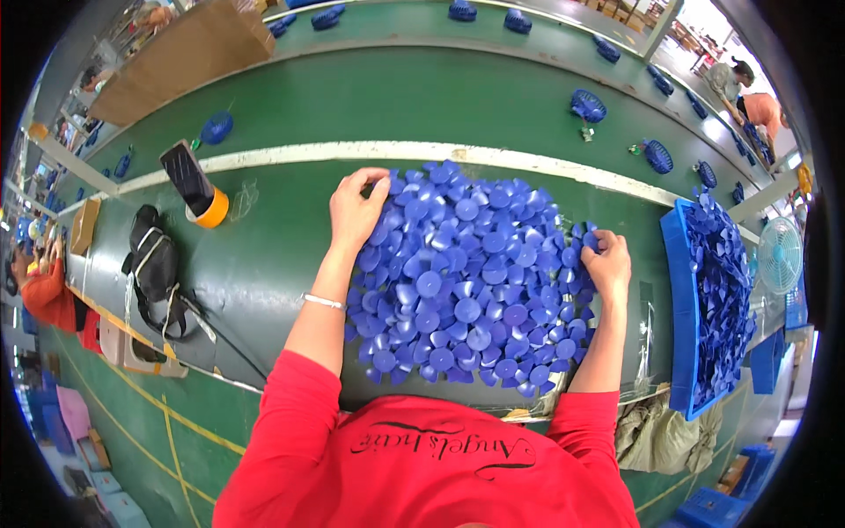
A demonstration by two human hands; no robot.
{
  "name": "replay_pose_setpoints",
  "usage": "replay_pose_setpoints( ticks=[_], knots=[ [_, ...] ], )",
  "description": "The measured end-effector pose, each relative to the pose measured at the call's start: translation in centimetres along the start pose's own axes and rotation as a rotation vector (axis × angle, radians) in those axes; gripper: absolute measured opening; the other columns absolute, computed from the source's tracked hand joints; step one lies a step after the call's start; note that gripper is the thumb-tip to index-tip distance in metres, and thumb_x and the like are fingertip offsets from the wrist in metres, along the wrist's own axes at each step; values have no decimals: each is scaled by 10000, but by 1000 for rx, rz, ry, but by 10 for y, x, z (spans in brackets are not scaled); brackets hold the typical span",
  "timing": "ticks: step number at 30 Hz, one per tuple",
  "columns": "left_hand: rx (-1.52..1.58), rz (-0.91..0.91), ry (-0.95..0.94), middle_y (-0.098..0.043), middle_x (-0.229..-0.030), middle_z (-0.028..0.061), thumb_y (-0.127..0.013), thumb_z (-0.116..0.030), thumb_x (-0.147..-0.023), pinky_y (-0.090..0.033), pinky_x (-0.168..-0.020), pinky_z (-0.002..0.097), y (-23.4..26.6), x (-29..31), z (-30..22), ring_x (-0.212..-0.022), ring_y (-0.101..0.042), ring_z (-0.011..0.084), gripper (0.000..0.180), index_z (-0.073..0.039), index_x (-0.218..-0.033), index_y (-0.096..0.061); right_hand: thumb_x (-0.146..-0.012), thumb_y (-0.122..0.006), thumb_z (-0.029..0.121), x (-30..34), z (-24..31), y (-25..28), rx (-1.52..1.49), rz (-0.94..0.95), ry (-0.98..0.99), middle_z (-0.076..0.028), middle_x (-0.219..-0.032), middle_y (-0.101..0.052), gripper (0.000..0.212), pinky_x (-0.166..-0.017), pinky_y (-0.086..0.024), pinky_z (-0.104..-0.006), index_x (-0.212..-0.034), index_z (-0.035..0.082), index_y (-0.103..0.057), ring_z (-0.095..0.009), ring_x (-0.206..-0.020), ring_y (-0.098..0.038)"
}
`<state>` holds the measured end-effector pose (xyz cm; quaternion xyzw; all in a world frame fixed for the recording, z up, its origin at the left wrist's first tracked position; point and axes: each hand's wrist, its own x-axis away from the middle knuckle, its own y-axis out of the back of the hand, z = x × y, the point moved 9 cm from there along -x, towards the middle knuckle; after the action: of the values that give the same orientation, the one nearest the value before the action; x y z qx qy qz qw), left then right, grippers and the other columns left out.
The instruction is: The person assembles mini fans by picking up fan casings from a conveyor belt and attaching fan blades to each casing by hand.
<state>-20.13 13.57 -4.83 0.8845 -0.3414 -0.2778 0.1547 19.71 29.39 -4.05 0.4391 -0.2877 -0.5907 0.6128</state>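
A wide heap of small blue plastic fan blades (pixel 466 308) with round hubs lies on the table in front of me. At its far left edge is my left hand (pixel 357 209), fingers curled and thumb close to the fingertips; what they hold, if anything, is hidden. Along the right edge, my right hand (pixel 609 267) pinches one blue fan blade (pixel 588 236) between thumb and fingers. Both forearms reach around the sides of the heap.
A blue crate (pixel 679 308) full of fan blades stands at the right, beside a small fan (pixel 780 255). On the left are a phone (pixel 187 176) against an orange tape roll (pixel 211 211) and a black bag (pixel 155 264). Blue fan guards (pixel 588 106) lie on the green belt beyond.
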Motion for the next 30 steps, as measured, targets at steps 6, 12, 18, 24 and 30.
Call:
replay_pose_setpoints(
  ticks=[6, 12, 18, 24, 30],
  knots=[
    [19, 29, 16, -656, -872, 59, -614, -196, -782, -465, -765, 325, -12, 0, -8, -852, -592, 225, 154, -81, -876, -656, -660, -712, 284, -4, -3, -5, 7, 12, -36, -79, -817, -583, 384, -705, -470, -349, -971, 70, -641, -235, -750, -583],
    [217, -29, 35, -623, -890, 88, -644, -97, -783, -495, -759, 282, -7, -2, 10, -815, -624, 175, 140, -14, -896, -631, -634, -762, 182, -8, -8, -6, -223, -103, 50, -58, -744, -566, 335, -627, -473, -299, -923, 59, -646, -172, -641, -547],
    [252, 16, 119, -624, -871, 59, -617, -78, -806, -479, -731, 259, -4, 0, 17, -777, -606, 138, 124, -9, -909, -619, -734, -712, 68, -13, -44, -14, -844, -157, -57, 17, -774, -559, 293, -615, -415, -197, -1004, 0, -622, -60, -671, -498],
    [264, 32, 171, -632, -851, 52, -611, -74, -804, -481, -716, 262, -6, -1, 18, -767, -601, 134, 117, -14, -903, -626, -721, -722, 84, -12, -25, -17, -826, -287, 61, 6, -810, -552, 291, -653, -446, -226, -990, 39, -623, -85, -703, -513],
    [282, 26, 149, -633, -846, 53, -608, -71, -803, -485, -707, 269, -7, -1, 17, -761, -603, 141, 103, -17, -888, -625, -650, -710, 40, 25, 92, 12, -381, -364, 535, -101, -874, -551, 348, -685, -484, -302, -980, 32, -602, -223, -760, -574]
  ],
)
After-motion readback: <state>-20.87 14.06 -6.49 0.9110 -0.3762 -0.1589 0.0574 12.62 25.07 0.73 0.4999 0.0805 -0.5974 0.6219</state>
